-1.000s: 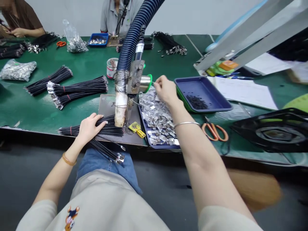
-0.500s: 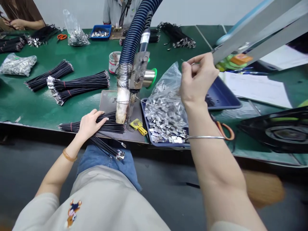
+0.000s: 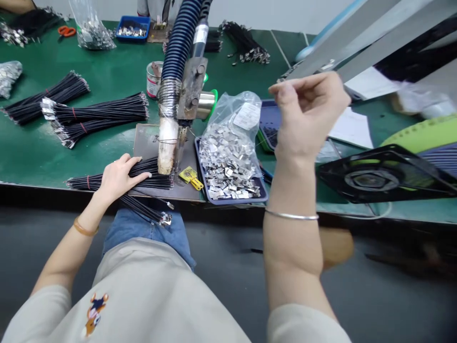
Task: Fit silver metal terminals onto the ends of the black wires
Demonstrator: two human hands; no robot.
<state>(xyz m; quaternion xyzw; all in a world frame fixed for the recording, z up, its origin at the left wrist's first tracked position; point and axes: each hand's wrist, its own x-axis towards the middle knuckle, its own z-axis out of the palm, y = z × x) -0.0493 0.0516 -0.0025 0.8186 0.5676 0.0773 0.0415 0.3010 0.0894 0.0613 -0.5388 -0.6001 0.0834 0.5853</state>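
near edge: a few black wires with metal ends (image 3: 157, 216) hang off the table (image 3: 32, 157) over the lap. left hand (image 3: 116, 178) lies flat, fingers stretched, on top of a bundle of black wires (image 3: 152, 175); it presses down, not wrapped around. the bundle lies across a grey metal plate (image 3: 144, 140) at the table front, its right end close to the white post (image 3: 166, 145) of the fixture. a yellow clip (image 3: 192, 177) sits just beside the post base.

right of that: a blue tray (image 3: 235, 201) full of small metal clips (image 3: 228, 171), with an open clear plastic bag (image 3: 232, 107) slumped in it.

right hand (image 3: 307, 114) is up in the air, above and right of the tray, fingers curled in, thumb near forefinger. can't tell if it pinches anything. a bracelet is on the wrist.

behind: the corrugated blue hose (image 3: 178, 43) runs down onto the post, a solder spool (image 3: 207, 104) beside it. a second blue tray (image 3: 268, 119) is partly hidden by the right hand. a black fan frame (image 3: 385, 174) is far right.

mid table: a tin can (image 3: 153, 78), more wire bundles (image 3: 96, 112) on the left.

far edge: a blue bin (image 3: 134, 26), orange scissors (image 3: 66, 31), another person's torso (image 3: 157, 7).
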